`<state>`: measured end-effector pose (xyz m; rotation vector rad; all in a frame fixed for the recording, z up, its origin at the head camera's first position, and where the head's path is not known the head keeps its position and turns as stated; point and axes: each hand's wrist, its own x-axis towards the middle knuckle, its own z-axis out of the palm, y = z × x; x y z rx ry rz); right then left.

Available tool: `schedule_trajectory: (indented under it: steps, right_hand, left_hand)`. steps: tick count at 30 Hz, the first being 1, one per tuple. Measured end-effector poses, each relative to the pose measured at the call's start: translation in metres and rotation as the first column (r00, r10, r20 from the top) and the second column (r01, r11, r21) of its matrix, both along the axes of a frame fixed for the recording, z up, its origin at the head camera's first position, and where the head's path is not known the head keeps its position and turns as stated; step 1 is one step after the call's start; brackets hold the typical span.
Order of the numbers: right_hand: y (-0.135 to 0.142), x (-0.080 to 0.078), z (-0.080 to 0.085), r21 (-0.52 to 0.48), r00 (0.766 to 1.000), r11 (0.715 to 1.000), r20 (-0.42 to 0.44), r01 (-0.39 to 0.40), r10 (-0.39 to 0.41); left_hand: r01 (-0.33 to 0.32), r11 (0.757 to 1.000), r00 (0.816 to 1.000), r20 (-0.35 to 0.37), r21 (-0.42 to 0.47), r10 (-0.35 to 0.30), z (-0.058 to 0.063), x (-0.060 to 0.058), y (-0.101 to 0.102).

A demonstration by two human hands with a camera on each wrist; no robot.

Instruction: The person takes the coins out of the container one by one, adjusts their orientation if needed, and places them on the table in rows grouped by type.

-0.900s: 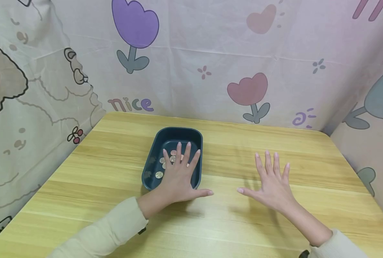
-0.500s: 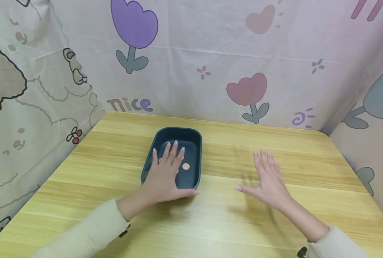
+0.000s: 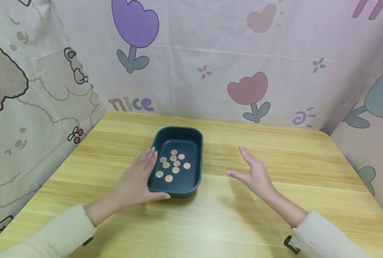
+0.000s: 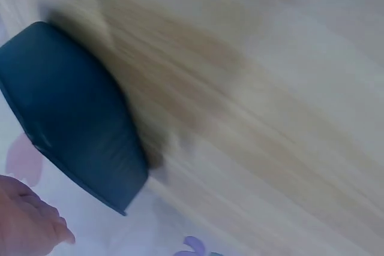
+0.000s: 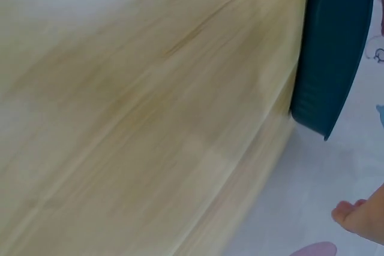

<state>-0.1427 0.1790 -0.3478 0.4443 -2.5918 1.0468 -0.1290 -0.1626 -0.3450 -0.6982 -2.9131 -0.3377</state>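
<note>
A dark blue rectangular tray (image 3: pixel 189 181) with rounded corners and tall walls stands on the table, left of centre in the head view. Several coins (image 3: pixel 168 178), some coppery and some gold-toned, lie scattered flat on its floor. My left hand (image 3: pixel 134 182) is at the tray's left side, fingers straight and overlapping the left rim, thumb stretched along the near end. To the right of the tray, my right hand (image 3: pixel 257 175) hovers over the table with thumb and fingers spread apart, holding nothing. In the left wrist view the tray's outer wall (image 4: pixel 72 106) faces the hand's thumb side.
The wood-grain table (image 3: pixel 217 222) carries the tray. A printed cloth (image 3: pixel 185 53) with flowers hangs along the table's back edge, and more cloth hangs at the left and right sides.
My left hand has moved left from over the coins to the tray's left side, uncovering them. My right hand has turned thumb-up and shifted slightly left towards the tray. The tray stays in place.
</note>
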Motion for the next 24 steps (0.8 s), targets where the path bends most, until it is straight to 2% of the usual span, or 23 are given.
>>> schedule_trajectory:
  steps: [3,8,12,16,20,24]
  right_hand:
    - [-0.009,-0.004,0.0,-0.04,0.999,0.999,0.012,-0.03,0.03]
    - [-0.029,-0.008,0.001,-0.118,0.996,0.99,0.033,-0.08,0.084]
    - [-0.05,-0.014,0.002,-0.18,0.991,0.976,0.035,-0.123,0.132]
    - [-0.074,-0.022,0.002,-0.253,0.978,0.95,0.043,-0.185,0.202]
    - [-0.096,-0.029,0.004,-0.31,0.959,0.926,0.112,-0.216,0.261]
    - [-0.114,-0.033,0.004,-0.321,0.94,0.921,0.183,-0.22,0.289]
  left_hand:
    - [-0.005,1.0,1.0,0.029,-0.007,0.006,-0.002,-0.001,-0.006]
    - [-0.026,1.0,0.999,0.031,-0.004,0.027,-0.005,-0.003,-0.014]
    - [-0.043,0.999,0.998,0.04,-0.001,0.043,-0.008,-0.005,-0.018]
    - [-0.057,0.998,0.997,0.054,-0.008,0.057,-0.01,-0.006,-0.021]
    - [-0.064,0.998,0.996,0.066,-0.018,0.065,-0.012,-0.007,-0.022]
    - [-0.064,0.998,0.995,0.076,-0.02,0.065,-0.013,-0.007,-0.022]
